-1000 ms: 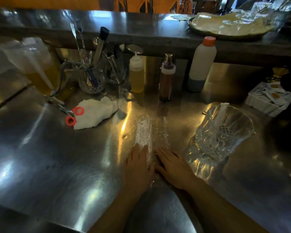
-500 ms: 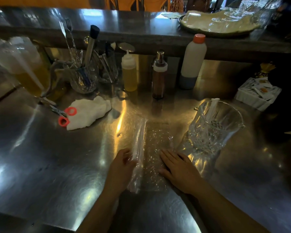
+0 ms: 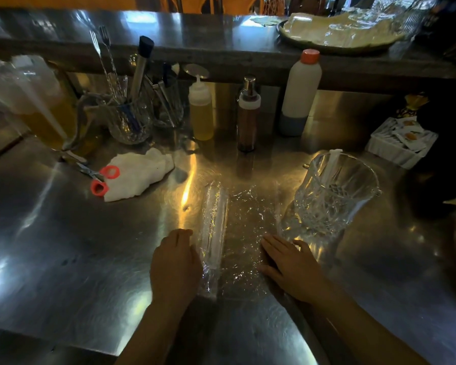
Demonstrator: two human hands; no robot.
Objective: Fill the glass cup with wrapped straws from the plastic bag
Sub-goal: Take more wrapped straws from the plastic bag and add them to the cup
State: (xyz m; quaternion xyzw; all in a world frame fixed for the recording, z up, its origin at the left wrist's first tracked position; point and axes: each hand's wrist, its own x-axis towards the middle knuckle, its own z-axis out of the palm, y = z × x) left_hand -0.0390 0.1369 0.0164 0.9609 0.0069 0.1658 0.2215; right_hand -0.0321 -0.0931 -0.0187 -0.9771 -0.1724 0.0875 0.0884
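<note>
A clear plastic bag (image 3: 244, 233) lies flat on the steel counter (image 3: 63, 246). Along its left side a bundle of wrapped straws (image 3: 214, 227) shows through the film. My left hand (image 3: 175, 267) rests against the bundle's near end, fingers curled at its side. My right hand (image 3: 287, 262) lies flat on the bag's right edge with fingers spread. The cut-glass cup (image 3: 334, 196) stands just right of the bag, beyond my right hand, with one wrapped straw (image 3: 331, 167) leaning inside it.
Red-handled scissors (image 3: 100, 177) and a white cloth (image 3: 140, 175) lie to the left. Behind are a glass of utensils (image 3: 129, 119), a yellow squeeze bottle (image 3: 201, 111), a brown pump bottle (image 3: 248, 117), a white bottle (image 3: 299, 93). A white tray of sachets (image 3: 403, 140) sits far right.
My hands have moved apart: the left slid left with the straw bundle, the right stayed on the bag's right edge. The bag now lies spread flat between them.
</note>
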